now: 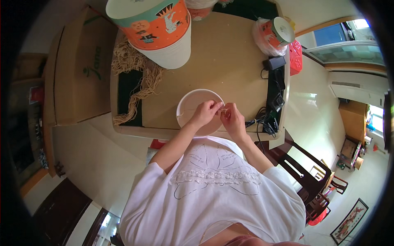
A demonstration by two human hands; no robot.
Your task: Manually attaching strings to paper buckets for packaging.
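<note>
Over the paper bucket's (189,102) right rim, left hand (204,112) and right hand (233,119) pinch, probably, twine (223,110); working it needs steady tension.

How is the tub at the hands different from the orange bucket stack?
The tub shows a pale inside; the stack shows a printed wall. The left hand and right hand are at the tub; neither touches the stack. The tub is by the table's near edge; the stack stands farther away. Both look round.
</note>
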